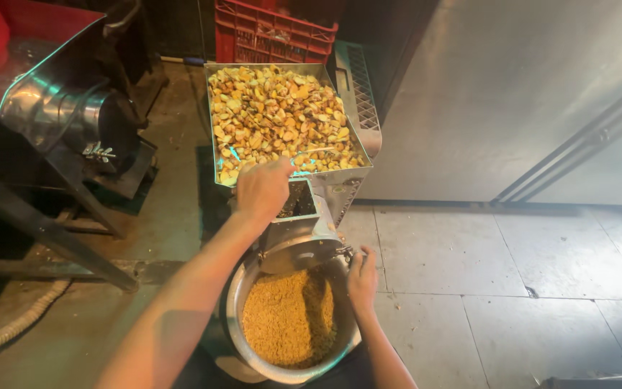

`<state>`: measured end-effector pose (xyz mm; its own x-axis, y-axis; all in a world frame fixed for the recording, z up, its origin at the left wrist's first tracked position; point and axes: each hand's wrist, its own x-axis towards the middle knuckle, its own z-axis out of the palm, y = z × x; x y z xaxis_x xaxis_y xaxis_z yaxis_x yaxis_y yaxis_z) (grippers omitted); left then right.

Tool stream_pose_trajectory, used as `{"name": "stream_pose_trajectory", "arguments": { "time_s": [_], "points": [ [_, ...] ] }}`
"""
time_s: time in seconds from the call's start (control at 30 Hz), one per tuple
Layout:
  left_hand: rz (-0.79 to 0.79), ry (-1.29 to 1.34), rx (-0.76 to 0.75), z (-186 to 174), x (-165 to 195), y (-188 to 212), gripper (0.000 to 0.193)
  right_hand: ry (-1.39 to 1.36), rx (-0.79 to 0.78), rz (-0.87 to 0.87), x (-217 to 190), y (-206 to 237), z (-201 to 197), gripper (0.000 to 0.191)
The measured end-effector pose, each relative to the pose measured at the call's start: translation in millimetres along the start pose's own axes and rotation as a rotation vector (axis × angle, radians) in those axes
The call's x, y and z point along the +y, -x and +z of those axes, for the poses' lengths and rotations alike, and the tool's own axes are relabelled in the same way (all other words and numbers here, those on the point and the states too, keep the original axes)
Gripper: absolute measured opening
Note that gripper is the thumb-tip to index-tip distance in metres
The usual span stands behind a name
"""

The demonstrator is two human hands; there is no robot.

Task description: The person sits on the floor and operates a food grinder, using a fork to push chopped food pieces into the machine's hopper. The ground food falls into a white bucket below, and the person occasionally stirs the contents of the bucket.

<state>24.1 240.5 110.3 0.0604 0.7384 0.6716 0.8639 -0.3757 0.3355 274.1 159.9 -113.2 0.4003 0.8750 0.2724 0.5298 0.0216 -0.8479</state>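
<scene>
Both forearms show bare from the lower picture edge up to the wrists, with no sleeve or cuff over them. The left hand [262, 189] and the right hand [362, 277] are ungloved, and no ring, watch or band shows on either.

2 hands [264, 189], 1 tray [217, 155], 1 bowl [235, 302], 1 crate [253, 32]

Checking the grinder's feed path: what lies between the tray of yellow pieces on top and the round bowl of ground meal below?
In the head view, the grinder's metal body lies between the tray and bowl, with the left hand at its feed opening.
</scene>
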Motion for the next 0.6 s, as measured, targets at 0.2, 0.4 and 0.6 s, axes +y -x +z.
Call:
{"name": "stream_pose_trajectory", "arguments": {
  "time_s": [0.2, 0.4, 0.6],
  "points": [
    [-0.111, 0.067, 0.039, 22, -17, 7, 0.013, -0.888, -0.165, 0.817, 29, -13, 41, 0.026],
    [-0.177, 0.032, -0.063, 22, -15, -1, 0.015, -0.905, -0.131, 0.816, 35, -4, 37, 0.024],
    [-0.197, 0.018, -0.101, 33, -16, 0, 0.017, -0.480, -0.094, 0.303, 39, -17, 36, 0.026]
  ]
}}
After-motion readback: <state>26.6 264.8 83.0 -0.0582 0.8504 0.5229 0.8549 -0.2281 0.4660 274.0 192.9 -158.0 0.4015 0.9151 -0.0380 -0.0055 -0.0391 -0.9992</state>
